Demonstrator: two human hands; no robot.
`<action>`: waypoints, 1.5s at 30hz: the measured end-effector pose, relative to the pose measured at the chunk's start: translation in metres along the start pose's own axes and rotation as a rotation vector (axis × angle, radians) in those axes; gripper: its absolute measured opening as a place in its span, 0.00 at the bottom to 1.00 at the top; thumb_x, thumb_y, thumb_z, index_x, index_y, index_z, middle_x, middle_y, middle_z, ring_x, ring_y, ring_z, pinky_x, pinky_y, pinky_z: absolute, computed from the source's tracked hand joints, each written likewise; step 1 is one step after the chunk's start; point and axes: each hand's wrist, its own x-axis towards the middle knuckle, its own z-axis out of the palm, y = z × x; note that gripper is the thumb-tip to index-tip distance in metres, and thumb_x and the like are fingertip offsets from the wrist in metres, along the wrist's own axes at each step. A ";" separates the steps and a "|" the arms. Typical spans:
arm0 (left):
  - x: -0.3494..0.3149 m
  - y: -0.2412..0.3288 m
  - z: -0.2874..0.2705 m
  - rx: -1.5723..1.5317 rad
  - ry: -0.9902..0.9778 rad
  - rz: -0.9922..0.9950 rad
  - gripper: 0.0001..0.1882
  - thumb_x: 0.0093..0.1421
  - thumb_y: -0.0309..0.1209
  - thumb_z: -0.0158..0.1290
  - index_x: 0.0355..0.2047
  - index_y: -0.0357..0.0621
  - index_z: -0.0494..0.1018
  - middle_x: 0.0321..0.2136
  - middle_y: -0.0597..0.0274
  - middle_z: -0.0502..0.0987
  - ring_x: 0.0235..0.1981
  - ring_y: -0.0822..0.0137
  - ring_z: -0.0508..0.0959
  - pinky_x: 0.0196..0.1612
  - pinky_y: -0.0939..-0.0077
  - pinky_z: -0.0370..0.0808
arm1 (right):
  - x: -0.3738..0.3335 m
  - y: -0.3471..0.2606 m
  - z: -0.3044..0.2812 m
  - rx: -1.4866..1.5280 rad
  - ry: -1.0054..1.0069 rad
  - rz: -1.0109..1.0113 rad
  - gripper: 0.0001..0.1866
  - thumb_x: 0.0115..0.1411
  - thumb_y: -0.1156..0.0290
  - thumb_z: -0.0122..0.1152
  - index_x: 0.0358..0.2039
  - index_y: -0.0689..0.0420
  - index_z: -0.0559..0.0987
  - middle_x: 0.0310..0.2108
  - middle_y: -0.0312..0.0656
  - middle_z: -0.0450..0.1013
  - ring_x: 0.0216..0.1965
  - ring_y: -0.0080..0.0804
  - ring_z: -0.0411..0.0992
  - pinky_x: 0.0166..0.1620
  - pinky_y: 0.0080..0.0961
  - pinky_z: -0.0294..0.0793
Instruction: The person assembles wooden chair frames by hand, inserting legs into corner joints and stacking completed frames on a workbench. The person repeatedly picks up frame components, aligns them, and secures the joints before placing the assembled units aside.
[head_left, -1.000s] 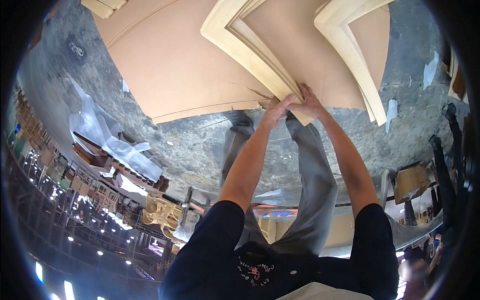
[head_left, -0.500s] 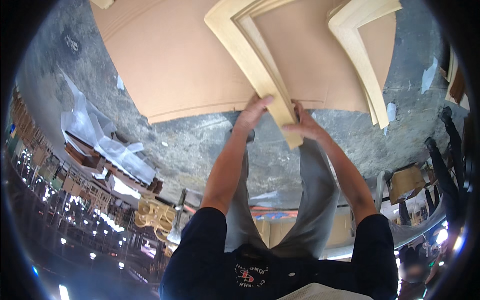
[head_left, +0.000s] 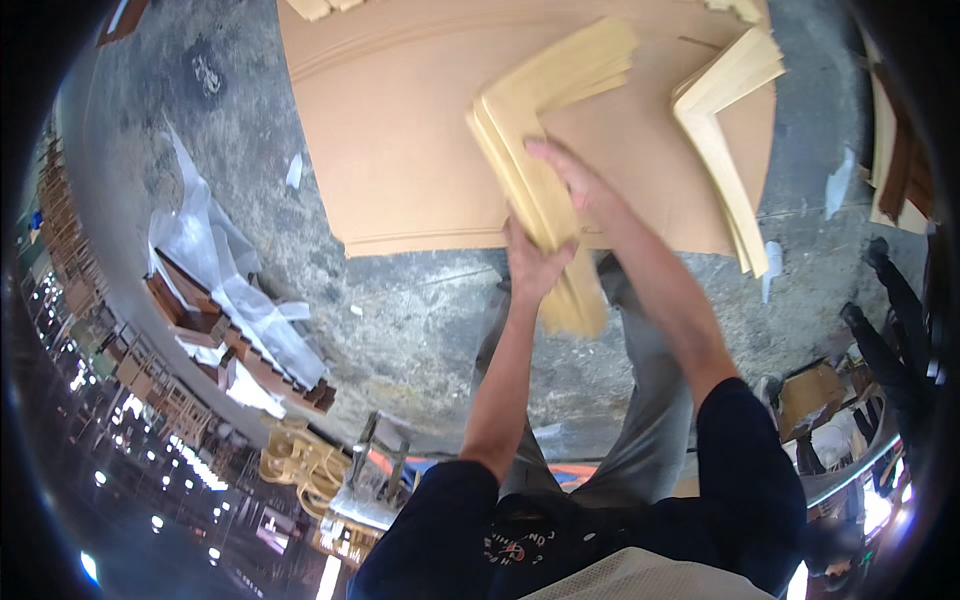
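Note:
A stack of pale L-shaped wooden pieces [head_left: 518, 165] is between my hands, its lower end smeared by motion over the floor near my feet. My left hand [head_left: 537, 264] is closed round the lower part of the long arm, thumb across the front. Higher up, my right hand [head_left: 572, 178] grips the right side of the stack below its bend. A second stack of similar L-shaped wooden pieces [head_left: 722, 150] lies to the right on a brown cardboard sheet [head_left: 400, 160], touched by neither hand.
Dark brown wooden parts [head_left: 215, 325] and clear plastic wrap [head_left: 225, 265] lie on the concrete floor [head_left: 400, 330] at left. A cardboard box [head_left: 810, 400] stands at right, near another person's legs [head_left: 890, 300]. More pale pieces [head_left: 325, 8] lie at the sheet's far edge.
The held stack has shifted, its bend now lower in view and its near end closer to me. My right hand has moved up toward the bend; my left is now lower. The view has shifted too.

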 end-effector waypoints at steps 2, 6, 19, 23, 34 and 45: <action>-0.043 0.049 -0.027 0.310 0.063 -0.039 0.64 0.39 0.38 0.69 0.69 0.40 0.39 0.61 0.28 0.50 0.62 0.34 0.58 0.58 0.47 0.67 | -0.034 0.010 0.015 0.224 -0.112 0.009 0.42 0.49 0.53 0.72 0.61 0.59 0.66 0.48 0.44 0.74 0.49 0.35 0.74 0.51 0.34 0.77; -0.129 0.120 -0.111 0.436 0.015 0.225 0.66 0.38 0.39 0.69 0.70 0.40 0.36 0.63 0.23 0.47 0.64 0.28 0.53 0.63 0.45 0.60 | -0.148 0.003 0.105 0.296 -0.172 -0.218 0.45 0.42 0.61 0.75 0.61 0.59 0.66 0.49 0.42 0.73 0.51 0.36 0.72 0.54 0.33 0.74; -0.365 0.353 -0.289 0.514 -0.618 1.475 0.67 0.38 0.47 0.67 0.71 0.41 0.37 0.65 0.30 0.45 0.65 0.32 0.50 0.62 0.37 0.53 | -0.585 0.053 0.328 -0.106 -0.171 -1.353 0.50 0.40 0.60 0.80 0.62 0.63 0.66 0.57 0.46 0.69 0.58 0.37 0.66 0.60 0.32 0.66; -0.458 0.364 -0.289 0.470 -0.928 1.792 0.66 0.38 0.46 0.67 0.71 0.41 0.39 0.65 0.31 0.47 0.65 0.32 0.51 0.62 0.38 0.54 | -0.676 0.182 0.385 -0.250 0.189 -1.690 0.45 0.42 0.62 0.79 0.60 0.63 0.68 0.55 0.47 0.71 0.56 0.37 0.69 0.56 0.34 0.70; -0.753 0.160 -0.318 0.612 -2.277 1.534 0.58 0.36 0.47 0.65 0.65 0.31 0.55 0.62 0.39 0.59 0.66 0.46 0.59 0.65 0.56 0.57 | -0.761 0.610 0.606 0.649 1.093 -2.174 0.34 0.53 0.57 0.67 0.56 0.62 0.70 0.50 0.43 0.72 0.52 0.33 0.70 0.54 0.35 0.71; -0.996 -0.092 -0.375 1.232 -3.436 1.107 0.58 0.36 0.43 0.64 0.67 0.36 0.54 0.65 0.38 0.59 0.68 0.42 0.55 0.67 0.55 0.54 | -0.710 0.836 0.774 1.806 2.004 -2.379 0.37 0.57 0.46 0.62 0.59 0.58 0.65 0.52 0.44 0.68 0.56 0.35 0.67 0.58 0.40 0.69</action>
